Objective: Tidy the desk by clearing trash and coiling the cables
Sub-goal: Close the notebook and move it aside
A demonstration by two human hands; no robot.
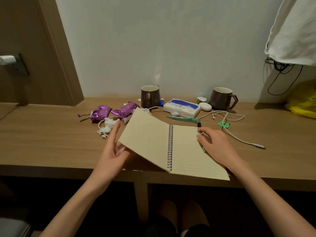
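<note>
Left hand (114, 148), fingers straight, props notebook's (186, 151) raised left leaf; right hand (216, 143) pinches pen (199, 125) on right page.

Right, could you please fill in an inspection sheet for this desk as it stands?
Surface: wooden desk, littered towards the back.
Job's things: crumpled tissues, two purple packets, teal packet, green sachet; none cleared yet.
Clutter: open notebook, two mugs, tissue pack, white case.
Hands: left hand props the notebook's raised left half; right hand grips the pen at its right edge.
Cables: white cable lies uncoiled right of the notebook; black cable hangs on the wall.
Surroundings: white cloth, yellow bag, wall socket.
</note>
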